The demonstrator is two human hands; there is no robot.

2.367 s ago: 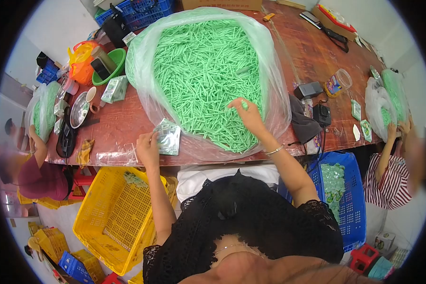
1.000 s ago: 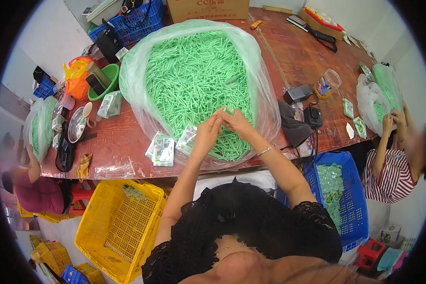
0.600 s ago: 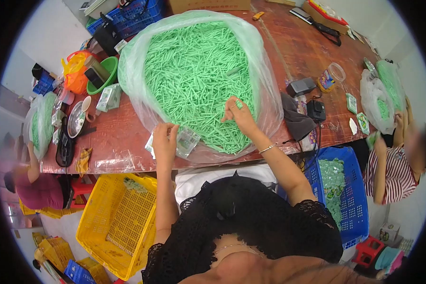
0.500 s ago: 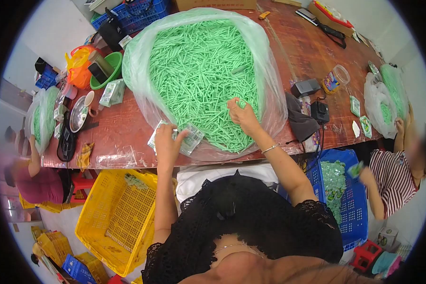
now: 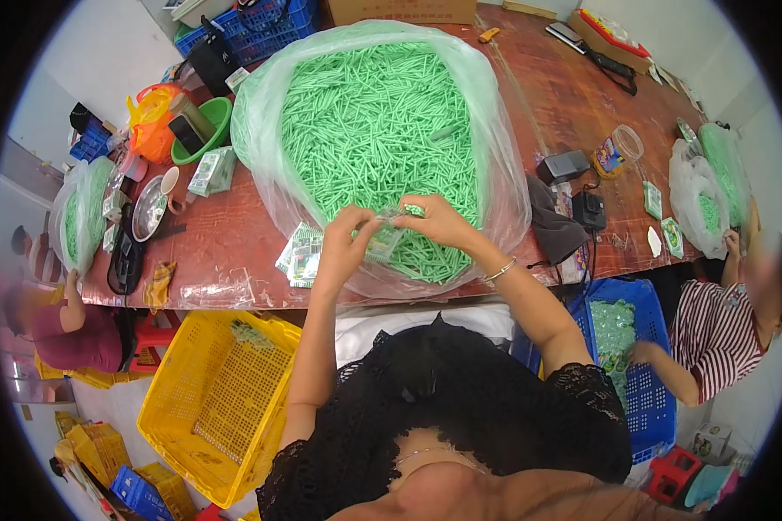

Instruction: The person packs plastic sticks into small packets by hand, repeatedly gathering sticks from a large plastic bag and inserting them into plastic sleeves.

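Note:
A large clear plastic bag (image 5: 511, 174) lies open on the red table, full of thin green sticks (image 5: 374, 122). At its near edge both my hands meet over a small clear packet (image 5: 381, 247). My left hand (image 5: 349, 241) pinches the packet's upper edge. My right hand (image 5: 439, 222) is closed at the same edge, with green sticks showing between its fingers. Below and left of my left hand, several flat printed packets (image 5: 305, 253) lie in a pile on the table.
A yellow crate (image 5: 213, 408) stands below the table at left, and a blue crate (image 5: 652, 391) with green packets at right. A co-worker in stripes (image 5: 712, 339) reaches into the blue crate. Another co-worker (image 5: 78, 334) sits at left. Black devices (image 5: 565, 165) lie right of the bag.
My left hand has moved right from the packet pile, bringing a packet to the bag's near edge. My right hand has come left and down to meet it. The striped co-worker's hand is now at the blue crate.

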